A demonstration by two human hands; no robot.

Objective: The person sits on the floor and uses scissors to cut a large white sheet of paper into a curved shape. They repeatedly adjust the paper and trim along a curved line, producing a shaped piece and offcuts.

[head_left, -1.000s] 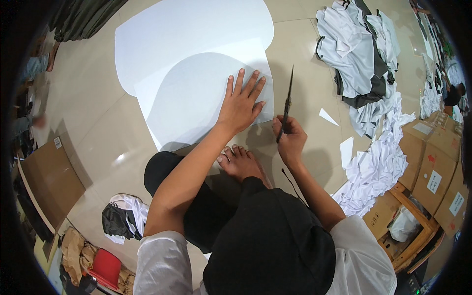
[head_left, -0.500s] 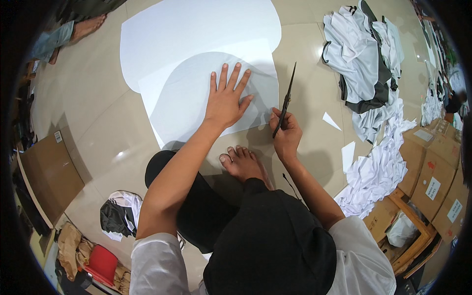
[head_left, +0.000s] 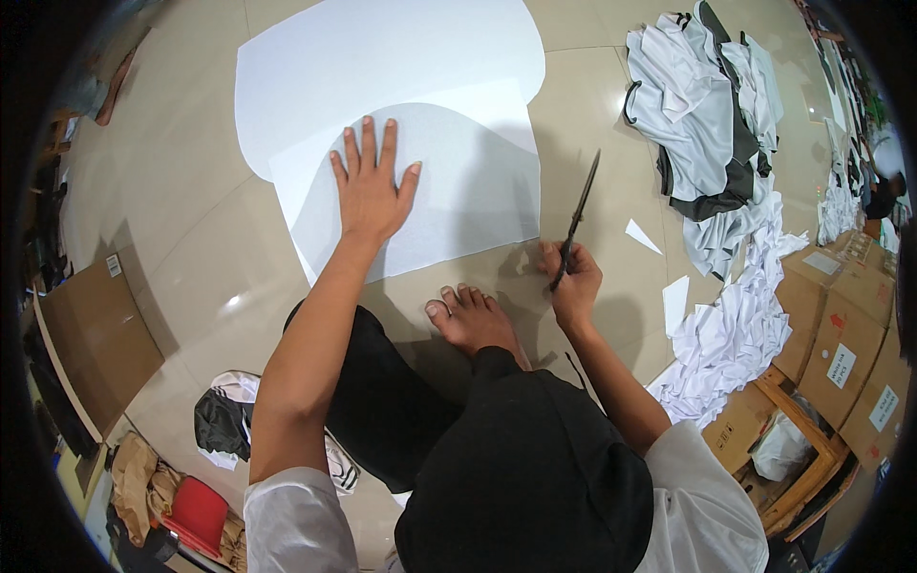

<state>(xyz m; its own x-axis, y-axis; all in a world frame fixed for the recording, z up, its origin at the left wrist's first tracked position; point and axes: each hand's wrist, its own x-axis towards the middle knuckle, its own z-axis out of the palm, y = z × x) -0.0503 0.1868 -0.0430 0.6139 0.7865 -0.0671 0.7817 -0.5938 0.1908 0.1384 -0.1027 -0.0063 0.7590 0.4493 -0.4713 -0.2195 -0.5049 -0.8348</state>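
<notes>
My left hand (head_left: 374, 196) lies flat, fingers spread, on a light grey curved piece (head_left: 439, 181) that rests over a white sheet (head_left: 497, 105). Whether these are cloth or paper I cannot tell. Beneath them and farther off spreads a larger white piece (head_left: 382, 43) with rounded corners. Off the right edge of the sheet, my right hand (head_left: 575, 286) grips a pair of dark scissors (head_left: 581, 210). The blades point up and away and look closed. They are apart from the sheet.
At the right lie a heap of white and dark garments (head_left: 693, 115), white fabric scraps (head_left: 731, 334) and a small white triangle (head_left: 643, 236). Cardboard boxes (head_left: 831, 334) stand beyond. An open carton (head_left: 100, 334) and a black-and-white bundle (head_left: 224, 420) are at the left. My bare foot (head_left: 475, 320) is near the sheet.
My left hand has slid left across the grey piece. My right hand has moved slightly right and nearer to me, scissors still in it. Another person's foot at upper left has shifted.
</notes>
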